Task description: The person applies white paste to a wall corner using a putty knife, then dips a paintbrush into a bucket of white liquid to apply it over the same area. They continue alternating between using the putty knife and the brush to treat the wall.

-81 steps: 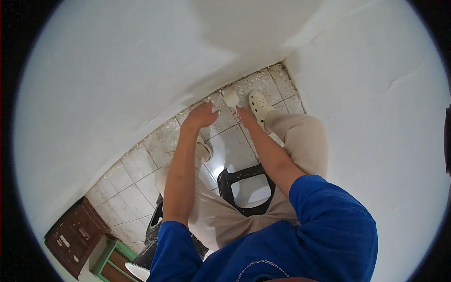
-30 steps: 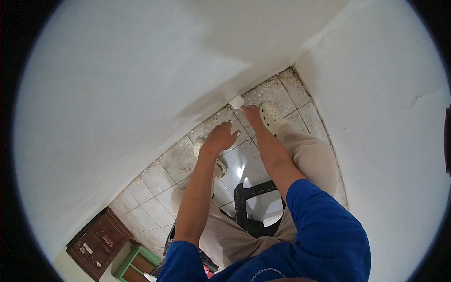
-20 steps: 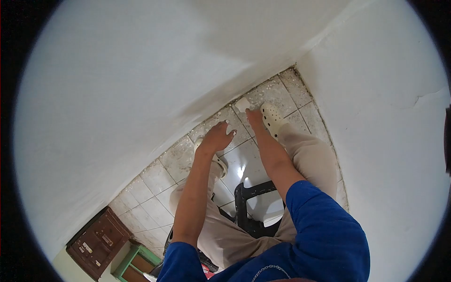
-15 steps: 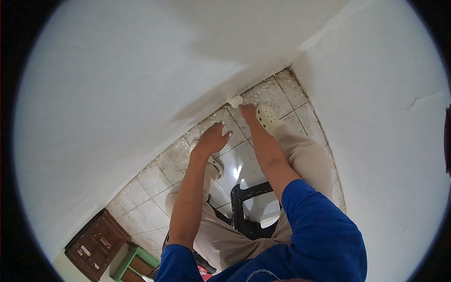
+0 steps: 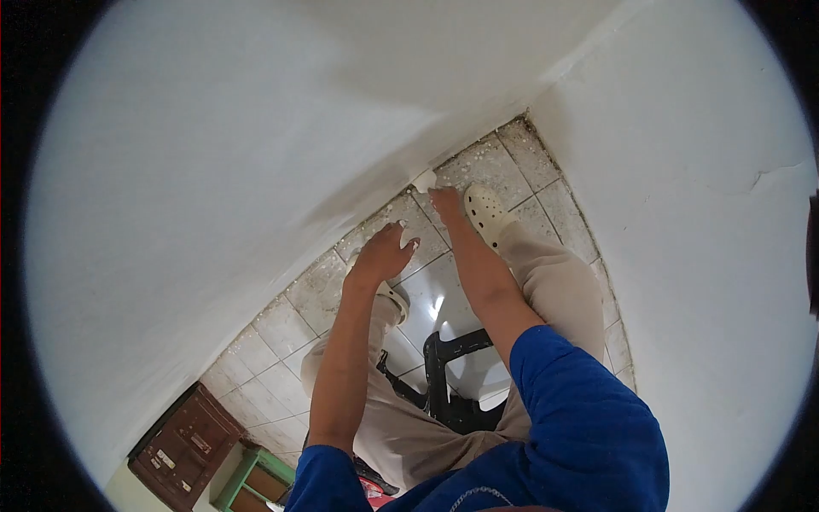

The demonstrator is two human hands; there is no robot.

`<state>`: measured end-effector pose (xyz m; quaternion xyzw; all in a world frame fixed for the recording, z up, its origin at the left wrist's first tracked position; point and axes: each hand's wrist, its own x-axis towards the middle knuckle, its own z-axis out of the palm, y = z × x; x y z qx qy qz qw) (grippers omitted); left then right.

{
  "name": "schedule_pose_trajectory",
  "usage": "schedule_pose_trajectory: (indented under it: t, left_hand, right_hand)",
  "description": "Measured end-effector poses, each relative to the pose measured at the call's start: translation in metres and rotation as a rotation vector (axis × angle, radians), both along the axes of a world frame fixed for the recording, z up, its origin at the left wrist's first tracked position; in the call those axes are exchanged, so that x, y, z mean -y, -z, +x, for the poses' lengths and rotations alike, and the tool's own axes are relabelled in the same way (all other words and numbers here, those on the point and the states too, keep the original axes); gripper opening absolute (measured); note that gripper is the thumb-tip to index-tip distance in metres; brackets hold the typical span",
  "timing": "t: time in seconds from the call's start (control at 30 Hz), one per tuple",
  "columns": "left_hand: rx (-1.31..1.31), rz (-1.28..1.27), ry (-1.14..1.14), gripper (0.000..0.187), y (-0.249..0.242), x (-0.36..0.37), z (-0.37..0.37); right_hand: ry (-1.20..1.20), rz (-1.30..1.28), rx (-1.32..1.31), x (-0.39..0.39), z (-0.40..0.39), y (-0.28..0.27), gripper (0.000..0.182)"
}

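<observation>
My right hand (image 5: 444, 206) is closed around what looks like a paintbrush (image 5: 424, 180), its handle hidden in my fingers. The flat white head of the brush touches the foot of the white wall (image 5: 256, 171), where it meets the tiled floor. My left hand (image 5: 384, 253) hangs above the floor near that wall, thumb and fingers apart, with nothing in it. White smears show on its fingertips. Cream clogs are on my feet; the right clog (image 5: 485, 213) is close beside my right hand, and the left clog (image 5: 392, 300) lies partly behind my left hand.
Another white wall (image 5: 682, 213) rises on the right and meets the first in a corner. White specks dot the tiles (image 5: 486, 171). A black plastic stool (image 5: 439, 375) stands between my legs. At lower left are a brown cabinet (image 5: 186, 444) and a green wooden frame (image 5: 247, 478).
My right hand and the paintbrush have shifted very slightly left and up along the wall's foot. The left hand is nearly still. The camera view has tilted a little.
</observation>
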<state>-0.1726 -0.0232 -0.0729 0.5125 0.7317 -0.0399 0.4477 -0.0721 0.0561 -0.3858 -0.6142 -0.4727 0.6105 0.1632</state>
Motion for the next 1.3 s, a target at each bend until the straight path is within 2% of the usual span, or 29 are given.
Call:
schedule_pose_trajectory:
  t: [0.07, 0.13, 0.23, 0.33, 0.43, 0.53, 0.63, 0.73, 0.83, 0.93, 1.07, 1.17, 1.23, 1.3]
  left_hand:
    - [-0.001, 0.004, -0.011, 0.054, 0.000, 0.000, 0.000]
    - [-0.025, 0.044, -0.038, 0.053, 0.000, 0.002, 0.001]
    - [0.008, 0.030, -0.032, 0.054, 0.007, -0.003, 0.002]
    - [-0.005, 0.063, -0.008, 0.055, 0.006, -0.005, 0.007]
    - [0.023, 0.040, -0.021, 0.055, -0.001, -0.006, 0.008]
    - [0.006, -0.010, -0.010, 0.055, -0.002, -0.009, 0.007]
    - [0.033, 0.008, -0.004, 0.056, -0.003, -0.011, 0.006]
    - [0.024, 0.015, -0.027, 0.055, 0.001, -0.013, 0.009]
    - [0.015, 0.046, -0.001, 0.053, -0.001, -0.011, 0.010]
    - [0.016, 0.023, -0.009, 0.053, 0.004, -0.009, 0.007]
    - [0.012, 0.034, -0.013, 0.054, 0.003, -0.007, 0.008]
    - [-0.006, 0.017, 0.008, 0.053, 0.000, -0.010, 0.011]
    - [-0.008, 0.039, 0.018, 0.053, 0.002, -0.009, 0.010]
    - [-0.005, 0.043, 0.018, 0.052, 0.004, -0.008, 0.010]
  right_hand:
    - [0.104, -0.194, -0.182, 0.000, 0.005, -0.044, 0.027]
    - [0.294, -0.409, -0.394, 0.016, 0.020, -0.057, 0.027]
    - [0.321, -0.248, -0.061, 0.038, 0.022, -0.047, 0.031]
    - [0.340, -0.290, -0.077, 0.030, 0.021, -0.041, 0.028]
    - [0.252, -0.225, -0.182, 0.011, 0.006, -0.036, 0.025]
    - [0.299, -0.196, -0.381, 0.010, 0.005, -0.045, 0.023]
    - [0.424, -0.443, -0.328, 0.027, 0.024, -0.068, 0.024]
    - [0.383, -0.348, -0.174, 0.042, 0.027, -0.048, 0.029]
    - [0.223, -0.162, 0.139, 0.042, 0.018, 0.034, 0.031]
    - [-0.045, -0.106, 0.263, 0.018, 0.016, -0.024, 0.033]
    - [-0.155, 0.036, 0.469, 0.008, 0.007, -0.087, 0.033]
    - [-0.206, 0.115, 0.543, 0.020, 0.009, -0.099, 0.032]
    - [-0.254, 0.239, 0.605, 0.032, 0.011, -0.092, 0.031]
    - [-0.311, 0.250, 0.605, 0.037, 0.014, -0.088, 0.032]
